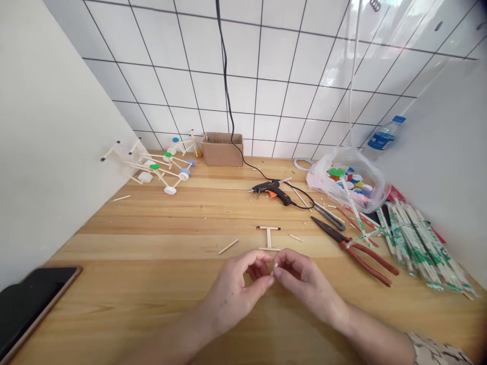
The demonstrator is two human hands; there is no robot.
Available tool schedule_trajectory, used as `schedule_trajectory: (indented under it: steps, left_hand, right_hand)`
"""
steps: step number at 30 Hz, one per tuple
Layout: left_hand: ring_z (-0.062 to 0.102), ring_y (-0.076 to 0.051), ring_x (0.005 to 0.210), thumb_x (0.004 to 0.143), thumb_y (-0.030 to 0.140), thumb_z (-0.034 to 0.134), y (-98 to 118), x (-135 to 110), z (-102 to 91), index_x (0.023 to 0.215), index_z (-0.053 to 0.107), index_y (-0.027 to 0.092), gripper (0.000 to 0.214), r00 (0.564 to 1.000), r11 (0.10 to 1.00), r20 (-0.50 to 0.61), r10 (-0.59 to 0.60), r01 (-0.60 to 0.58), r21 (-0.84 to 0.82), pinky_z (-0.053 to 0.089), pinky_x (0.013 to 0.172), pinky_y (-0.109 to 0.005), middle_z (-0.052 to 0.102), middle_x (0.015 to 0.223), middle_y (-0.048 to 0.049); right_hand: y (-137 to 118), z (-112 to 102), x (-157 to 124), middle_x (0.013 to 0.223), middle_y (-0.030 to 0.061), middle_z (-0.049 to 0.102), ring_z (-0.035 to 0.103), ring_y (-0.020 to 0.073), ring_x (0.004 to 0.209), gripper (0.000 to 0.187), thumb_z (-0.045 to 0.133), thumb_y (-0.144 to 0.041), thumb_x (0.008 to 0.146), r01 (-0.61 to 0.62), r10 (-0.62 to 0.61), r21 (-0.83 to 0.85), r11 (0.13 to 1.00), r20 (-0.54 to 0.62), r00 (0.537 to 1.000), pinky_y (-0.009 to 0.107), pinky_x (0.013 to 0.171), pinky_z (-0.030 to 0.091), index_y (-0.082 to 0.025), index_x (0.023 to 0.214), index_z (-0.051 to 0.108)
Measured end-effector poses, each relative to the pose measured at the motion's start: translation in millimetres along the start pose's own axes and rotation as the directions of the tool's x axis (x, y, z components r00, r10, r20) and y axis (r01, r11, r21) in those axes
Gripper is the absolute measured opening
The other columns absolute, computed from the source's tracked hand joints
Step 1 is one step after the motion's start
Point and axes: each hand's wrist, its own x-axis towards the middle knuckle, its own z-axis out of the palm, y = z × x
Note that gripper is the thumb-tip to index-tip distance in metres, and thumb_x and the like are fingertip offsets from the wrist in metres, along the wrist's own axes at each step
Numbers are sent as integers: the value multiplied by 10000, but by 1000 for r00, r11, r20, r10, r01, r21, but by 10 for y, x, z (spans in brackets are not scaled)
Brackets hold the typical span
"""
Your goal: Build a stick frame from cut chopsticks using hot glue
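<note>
My left hand (236, 286) and my right hand (304, 286) meet above the wooden tabletop (152, 218), their fingertips pinching a tiny pale stick piece (274, 265). Just beyond them lies an I-shaped frame of glued wooden sticks (269, 238), almost touching my fingers. A loose wooden stick (228, 246) rests to its left, and a shorter stick (296, 238) to its right. Farther back sits a black and orange hot glue gun (269, 191), its black cord trailing across the wood.
Red-handled pliers (353, 251) and scissors (329, 217) lie right, beside bundled wrapped chopsticks (418, 248) and a plastic bag of bottle caps (348, 182). Stick-and-cap wheeled models (160, 167) and a cardboard box (222, 149) stand at the back. A black tablet (30, 312) lies front left.
</note>
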Motion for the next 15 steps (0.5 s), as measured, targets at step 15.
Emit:
schedule_trajectory:
  steps: [15]
  left_hand:
    - [590,-200,691,763,167,507,-15,251,-556,640,562,202,139,966,611,-154,-205,250,751,400,601,-275,625,680,-21]
  right_hand:
    - [227,-85,-49,711,-22,518,386,73,573,302,603,-456,833,-77,65,251,965,56,996,209,533,321,-166,811,523]
